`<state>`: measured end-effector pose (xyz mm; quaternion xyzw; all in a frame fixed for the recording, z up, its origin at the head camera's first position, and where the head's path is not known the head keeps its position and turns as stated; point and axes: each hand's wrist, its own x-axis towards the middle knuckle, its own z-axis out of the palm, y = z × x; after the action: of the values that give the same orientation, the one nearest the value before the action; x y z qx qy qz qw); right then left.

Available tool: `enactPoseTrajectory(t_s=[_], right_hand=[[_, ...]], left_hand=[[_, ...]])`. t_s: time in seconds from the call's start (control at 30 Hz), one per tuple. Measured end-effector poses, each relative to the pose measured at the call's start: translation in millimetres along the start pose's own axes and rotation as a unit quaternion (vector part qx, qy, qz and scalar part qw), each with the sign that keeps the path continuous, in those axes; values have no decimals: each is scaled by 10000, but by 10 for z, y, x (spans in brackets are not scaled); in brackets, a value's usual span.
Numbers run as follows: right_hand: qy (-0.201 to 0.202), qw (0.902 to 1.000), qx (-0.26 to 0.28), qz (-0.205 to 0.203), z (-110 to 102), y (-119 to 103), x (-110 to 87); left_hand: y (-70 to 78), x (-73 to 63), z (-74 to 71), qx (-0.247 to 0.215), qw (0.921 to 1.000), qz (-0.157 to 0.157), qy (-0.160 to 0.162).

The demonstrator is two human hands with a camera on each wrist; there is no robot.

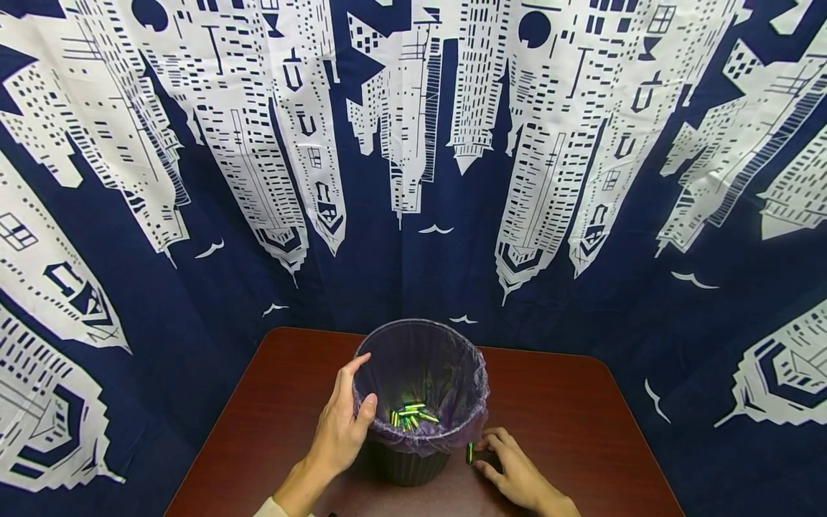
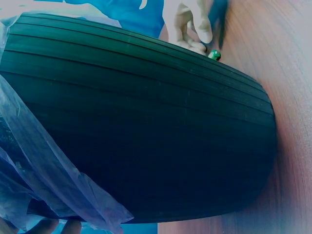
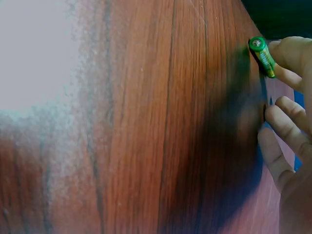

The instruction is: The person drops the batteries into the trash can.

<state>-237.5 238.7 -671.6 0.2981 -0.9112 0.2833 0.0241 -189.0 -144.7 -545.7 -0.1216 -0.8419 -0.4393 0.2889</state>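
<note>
A dark ribbed trash bin (image 1: pixel 410 465) stands upright on the table, lined with a translucent purple bag (image 1: pixel 452 388). Several shiny green batteries (image 1: pixel 410 411) lie at the bottom of it. My left hand (image 1: pixel 342 420) holds the bin's left side near the rim, its thumb toward the near edge; in the left wrist view only some fingertips (image 2: pixel 48 226) show beside the bag. Low at the bin's right, close to the tabletop, my right hand (image 1: pixel 513 467) pinches one green battery (image 3: pixel 262 57) between thumb and finger.
The reddish-brown wooden table (image 1: pixel 581 409) extends around the bin on both sides. Behind and beside it hangs a navy curtain (image 1: pixel 400 280) with white upside-down buildings. A small dark thing (image 1: pixel 332 514) shows at the bottom edge of the head view, too cut off to identify.
</note>
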Motion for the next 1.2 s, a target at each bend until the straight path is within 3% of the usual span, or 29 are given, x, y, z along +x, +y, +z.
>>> enactPoseTrajectory(t_s=[0.17, 0.33, 0.7, 1.0, 1.2], right_hand=[[214, 9997, 95, -27, 12, 59, -13], [96, 9999, 84, -18, -32, 100, -37], [245, 9978, 352, -496, -52, 189, -40], [193, 9983, 455, -305, -92, 180, -78], [-150, 9980, 582, -172, -115, 192, -92]], left_hand=[[-9, -7, 3, 41, 10000, -6, 19], [-1, -10, 4, 32, 10000, -28, -11], [11, -11, -2, 37, 10000, -75, -13], [3, -3, 0, 9, 10000, -40, 0], [-3, -16, 1, -16, 10000, -94, 6]])
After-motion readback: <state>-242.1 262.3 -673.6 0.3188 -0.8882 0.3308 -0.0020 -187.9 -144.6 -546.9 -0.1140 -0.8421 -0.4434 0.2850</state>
